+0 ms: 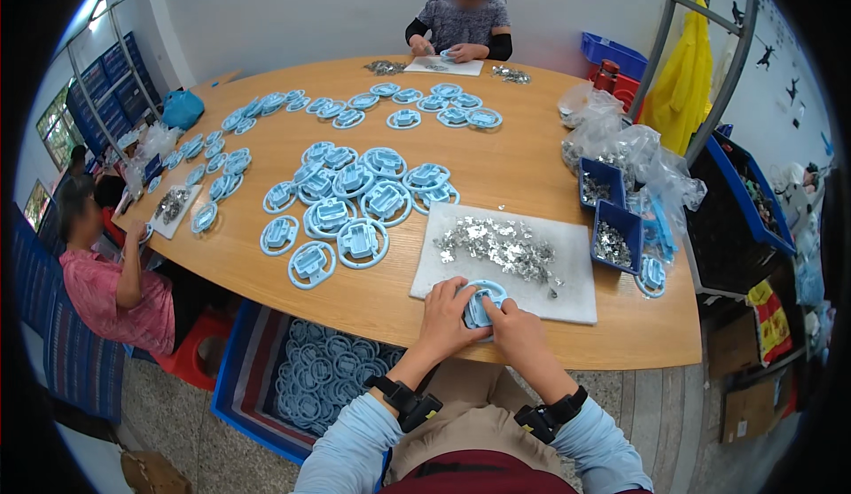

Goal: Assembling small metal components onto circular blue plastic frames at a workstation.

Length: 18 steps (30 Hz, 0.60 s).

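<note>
Both hands are closed around one light blue ring-shaped plastic part (480, 309) at the table's near edge. My left hand (444, 319) grips its left side, while my right hand (519, 335) presses on it from the right with the thumb on top. The fingers partly cover the part. Just beyond them lies a white pad (567, 302) with a loose heap of small shiny metal pieces (501, 247). Left of the pad, several more blue plastic parts (362, 239) lie in an overlapping cluster on the wooden table (532, 164).
Two blue bins (618, 247) of metal pieces stand right of the pad, near plastic bags (612, 135). A large blue crate (232, 388) of blue parts sits below the table's left front. Co-workers sit at the far side (465, 28) and the left (120, 294).
</note>
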Tool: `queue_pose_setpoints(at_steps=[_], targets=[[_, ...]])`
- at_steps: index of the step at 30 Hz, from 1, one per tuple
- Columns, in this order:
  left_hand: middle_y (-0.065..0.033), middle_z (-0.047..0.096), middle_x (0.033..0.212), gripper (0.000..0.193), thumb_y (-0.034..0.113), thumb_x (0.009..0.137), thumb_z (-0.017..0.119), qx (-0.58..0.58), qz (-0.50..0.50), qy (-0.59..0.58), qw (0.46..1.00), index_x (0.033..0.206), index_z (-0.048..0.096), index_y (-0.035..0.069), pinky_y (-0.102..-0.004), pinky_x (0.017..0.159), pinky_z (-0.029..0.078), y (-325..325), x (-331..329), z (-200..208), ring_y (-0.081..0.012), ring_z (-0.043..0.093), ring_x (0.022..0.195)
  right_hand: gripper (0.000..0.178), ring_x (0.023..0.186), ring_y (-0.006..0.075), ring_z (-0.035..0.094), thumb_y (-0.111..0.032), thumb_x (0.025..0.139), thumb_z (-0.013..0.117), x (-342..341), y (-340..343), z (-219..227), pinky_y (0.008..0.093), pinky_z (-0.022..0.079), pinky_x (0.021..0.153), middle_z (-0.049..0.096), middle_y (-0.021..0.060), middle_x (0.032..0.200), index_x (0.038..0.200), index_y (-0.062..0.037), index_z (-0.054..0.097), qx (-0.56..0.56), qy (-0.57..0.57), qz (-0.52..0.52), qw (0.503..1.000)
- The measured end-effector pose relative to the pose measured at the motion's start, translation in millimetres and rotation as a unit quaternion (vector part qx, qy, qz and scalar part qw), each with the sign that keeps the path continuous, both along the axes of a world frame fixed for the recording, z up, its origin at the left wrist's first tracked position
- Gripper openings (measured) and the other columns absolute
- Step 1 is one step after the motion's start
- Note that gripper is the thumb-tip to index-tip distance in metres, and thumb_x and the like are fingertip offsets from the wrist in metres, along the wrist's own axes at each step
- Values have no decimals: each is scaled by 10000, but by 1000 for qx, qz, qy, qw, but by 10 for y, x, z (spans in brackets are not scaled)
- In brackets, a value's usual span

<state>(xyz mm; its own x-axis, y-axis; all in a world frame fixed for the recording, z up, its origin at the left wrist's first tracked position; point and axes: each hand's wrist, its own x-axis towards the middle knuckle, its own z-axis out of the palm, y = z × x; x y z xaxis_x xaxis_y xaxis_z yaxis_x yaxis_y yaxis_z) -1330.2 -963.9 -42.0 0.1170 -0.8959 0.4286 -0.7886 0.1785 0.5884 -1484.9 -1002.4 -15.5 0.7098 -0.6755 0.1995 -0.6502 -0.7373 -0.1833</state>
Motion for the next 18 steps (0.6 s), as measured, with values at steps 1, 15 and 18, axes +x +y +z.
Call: queue_pose_setpoints(at_steps=[1, 15, 18], targets=[[-124, 481, 1141, 611, 292, 560, 783, -4, -1, -1, 1000, 1076, 571, 43, -414, 915, 340, -2, -1, -2, -313, 426, 1084, 434, 691, 264, 638, -96, 753, 569, 8, -3, 6, 360, 509, 570, 573, 141, 882, 1182, -58, 514, 0, 0, 0, 1000], [-202, 448, 1179, 660, 238, 565, 798, -30, -52, 34, 998, 1135, 522, 55, -429, 855, 431, 179, -114, 205, -373, 489, 1039, 363, 603, 186, 589, -155, 705, 658, -37, -201, 72, 277, 466, 540, 634, 105, 783, 1049, -40, 646, 102, -346, -13, 933], [-213, 433, 1205, 687, 213, 570, 807, -42, -64, 41, 996, 1157, 499, 36, -420, 854, 444, 289, -116, 256, -357, 508, 1031, 383, 569, 58, 470, -140, 692, 680, -37, -194, 63, 203, 378, 496, 627, 22, 787, 1053, -17, 648, 255, -350, -30, 901]])
